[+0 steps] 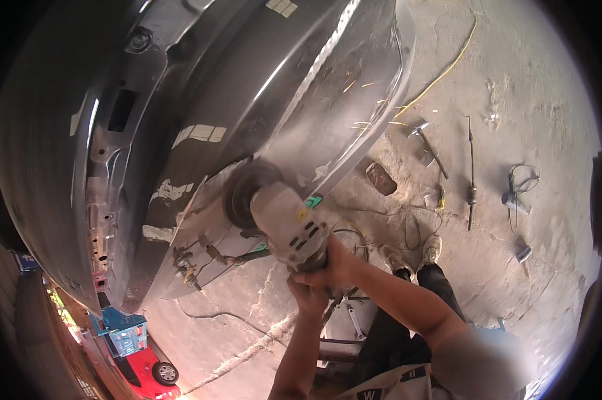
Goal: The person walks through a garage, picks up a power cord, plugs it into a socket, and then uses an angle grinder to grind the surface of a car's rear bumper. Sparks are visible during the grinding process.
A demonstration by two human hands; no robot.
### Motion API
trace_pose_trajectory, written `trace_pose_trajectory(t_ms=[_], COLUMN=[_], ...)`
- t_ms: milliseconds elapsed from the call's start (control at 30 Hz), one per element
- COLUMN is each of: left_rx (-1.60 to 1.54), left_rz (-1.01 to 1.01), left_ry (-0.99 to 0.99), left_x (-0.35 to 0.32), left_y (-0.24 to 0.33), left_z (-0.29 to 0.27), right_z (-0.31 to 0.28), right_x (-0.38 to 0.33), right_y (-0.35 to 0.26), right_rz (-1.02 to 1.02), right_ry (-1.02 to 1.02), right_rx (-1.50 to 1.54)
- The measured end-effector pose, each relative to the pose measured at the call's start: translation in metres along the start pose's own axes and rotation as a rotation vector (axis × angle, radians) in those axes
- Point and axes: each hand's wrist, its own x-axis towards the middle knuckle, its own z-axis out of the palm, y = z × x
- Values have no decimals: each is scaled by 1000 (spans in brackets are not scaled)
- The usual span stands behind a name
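Right, both hands, left (309, 293) & right (333, 265), grip shut on grey ribbed angle grinder (289, 227), round disc sparking on dark glossy car panel (247, 80)

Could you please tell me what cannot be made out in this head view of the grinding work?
- Grinder disc: blurred by spinning; its contact with the car panel is hidden.
- Left hand: its grip is hidden behind the right hand.
- Small floor parts: too small to identify.

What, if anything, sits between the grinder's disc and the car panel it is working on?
Nothing visible does. The angle grinder, held by the right hand and the left hand, has its disc pressed directly against the dark car panel. Sparks fly off toward the concrete floor.
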Motion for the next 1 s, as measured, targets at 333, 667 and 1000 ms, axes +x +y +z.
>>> trace_pose_trajectory(t_ms=[333, 667, 1000], left_rx=[18, -27, 73], left_rz=[-81, 12, -44], left_ry=[-36, 53, -3], left_x=[3, 22, 29], left_y=[3, 30, 37], left_z=[-1, 16, 19], right_z=[-1, -9, -16], right_x=[2, 4, 9], right_y=[-12, -21, -18], right_rz=[-72, -40, -48], right_ry=[68, 19, -58], right_rx=[96, 114, 229])
